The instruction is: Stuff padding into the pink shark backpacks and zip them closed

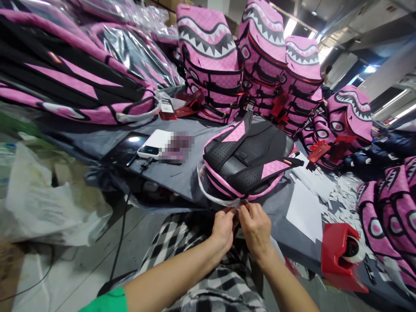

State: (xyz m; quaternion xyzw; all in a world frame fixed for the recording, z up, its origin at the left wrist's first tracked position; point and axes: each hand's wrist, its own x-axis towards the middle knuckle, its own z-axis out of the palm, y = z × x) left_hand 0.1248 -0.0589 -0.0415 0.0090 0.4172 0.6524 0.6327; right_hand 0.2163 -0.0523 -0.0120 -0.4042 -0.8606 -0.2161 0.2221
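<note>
A pink and black backpack (242, 151) lies on the grey-covered table with its padded back panel and shoulder straps facing up. Around its left and near edge runs a whitish, plastic-looking strip (212, 197), which ends at my fingers. My left hand (224, 227) is closed, its fingertips pinched together just below the bag's near edge. Right beside it, my right hand (255, 225) is closed too, thumb and fingers pressed at the strip's end. Both hands meet close to my lap, and the fingers partly hide what lies between them.
Stacked pink shark-mouth backpacks (208, 43) stand behind, and plastic-wrapped ones (74, 78) lie at left. A white power bank (154, 145) with a cable rests left of the bag. To the right are a white sheet (303, 212), paper scraps (344, 199) and a red tape dispenser (338, 255).
</note>
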